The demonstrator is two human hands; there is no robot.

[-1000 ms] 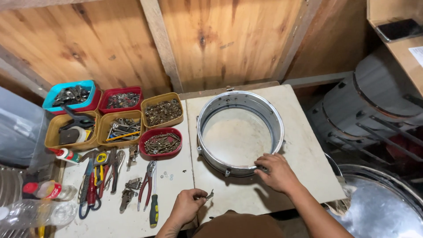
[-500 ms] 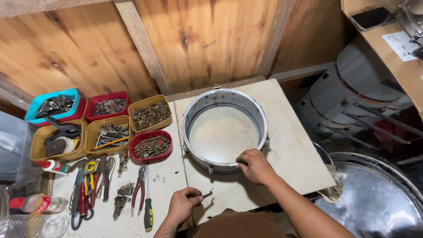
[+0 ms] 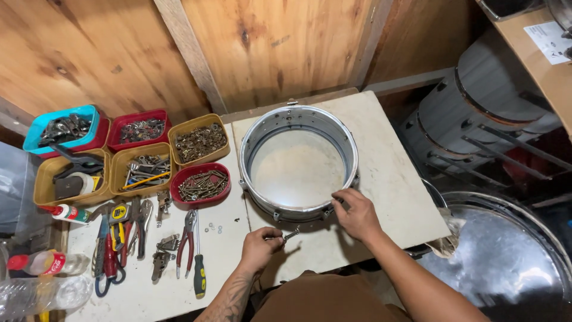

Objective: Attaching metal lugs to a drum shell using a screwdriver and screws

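- The table (image 3: 387,173) is a pale slab against a wooden wall; its near edge is cut off by the bottom of the frame and partly hidden by the person's body.
- One shiny metal drum shell (image 3: 298,113), open so the table shows through it, stands near the middle of the table.
- To the right, off the table, more round metal drums (image 3: 476,119) are stacked; they are cut off by the frame and hard to count.
- Six small trays (image 3: 199,140) sit in two rows on the left: one blue, two red, three yellow, all filled with screws and small metal parts too fine to tell apart.
- Loose pliers and a screwdriver (image 3: 199,268) lie below the trays, overlapping.
- The right hand (image 3: 356,213) rests on the shell's near rim, fingers curled over it.
- The left hand (image 3: 259,245) is closed around a small metal tool (image 3: 291,235), just in front of the shell; only the tip shows.
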